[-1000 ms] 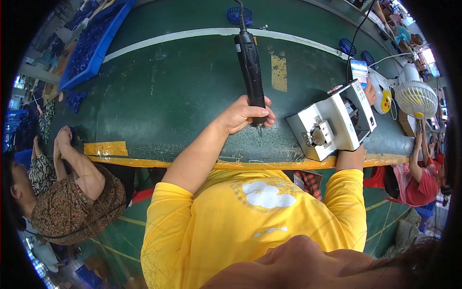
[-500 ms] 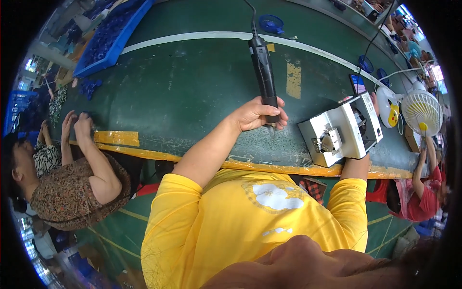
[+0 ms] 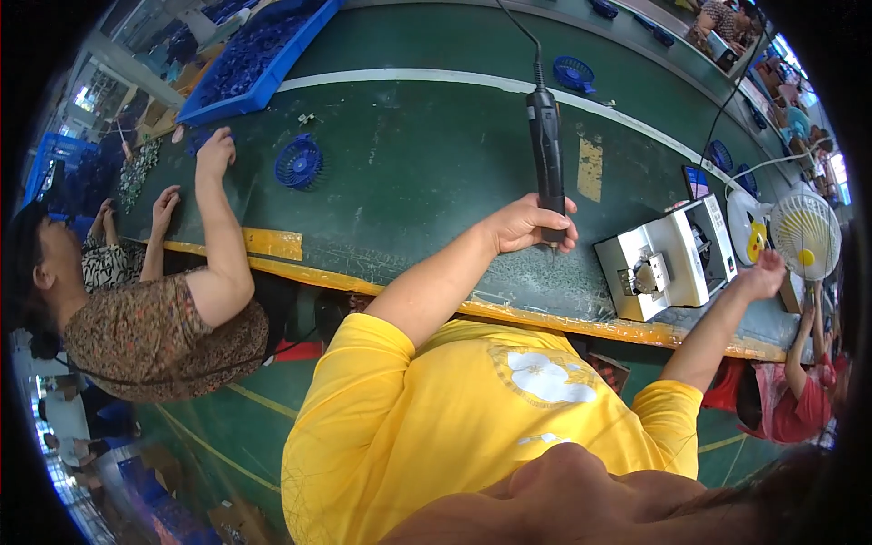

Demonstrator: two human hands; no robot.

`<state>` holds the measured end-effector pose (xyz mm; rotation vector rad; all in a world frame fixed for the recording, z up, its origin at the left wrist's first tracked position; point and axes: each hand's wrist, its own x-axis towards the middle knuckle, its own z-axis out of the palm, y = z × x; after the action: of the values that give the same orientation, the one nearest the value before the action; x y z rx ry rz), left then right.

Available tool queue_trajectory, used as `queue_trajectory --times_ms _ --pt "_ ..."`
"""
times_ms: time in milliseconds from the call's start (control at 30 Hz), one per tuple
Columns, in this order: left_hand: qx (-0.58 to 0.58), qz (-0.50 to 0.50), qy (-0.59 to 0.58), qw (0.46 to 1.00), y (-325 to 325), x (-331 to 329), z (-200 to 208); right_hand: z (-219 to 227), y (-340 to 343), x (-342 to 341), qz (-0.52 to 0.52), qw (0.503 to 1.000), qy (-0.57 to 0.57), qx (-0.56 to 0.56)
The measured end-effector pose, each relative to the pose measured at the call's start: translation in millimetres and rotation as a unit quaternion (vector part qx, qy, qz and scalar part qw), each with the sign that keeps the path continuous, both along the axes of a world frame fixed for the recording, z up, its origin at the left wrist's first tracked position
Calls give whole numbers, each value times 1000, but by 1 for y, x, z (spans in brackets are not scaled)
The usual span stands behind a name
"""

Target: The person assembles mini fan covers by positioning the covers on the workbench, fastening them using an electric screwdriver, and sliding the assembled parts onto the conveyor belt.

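Two bare hands at a green bench [image 3: 418,173]. Left hand [image 3: 530,225], two o'clock: wrapped round the lower end of a black electric screwdriver [image 3: 548,145], tip down. Right hand [image 3: 765,276], three o'clock, near white fan [image 3: 807,234]; fingers curled, cannot tell if holding anything. White metal machine [image 3: 683,250] between, three o'clock. Blue grille [image 3: 298,163], ten o'clock.

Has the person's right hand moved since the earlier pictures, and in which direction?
Yes: judged against the white machine, the right hand went from behind it out to its right, toward the white fan.
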<state>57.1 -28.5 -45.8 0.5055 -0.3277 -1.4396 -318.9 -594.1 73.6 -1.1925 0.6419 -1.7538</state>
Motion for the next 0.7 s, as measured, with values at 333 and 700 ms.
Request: queue_trajectory --times_ms 333,700 --pt "-7 39 -46 998 36 -11 4 83 451 171 287 913 152 -245" --pt "44 153 -231 960 47 -10 49 -38 498 256 460 856 233 45"
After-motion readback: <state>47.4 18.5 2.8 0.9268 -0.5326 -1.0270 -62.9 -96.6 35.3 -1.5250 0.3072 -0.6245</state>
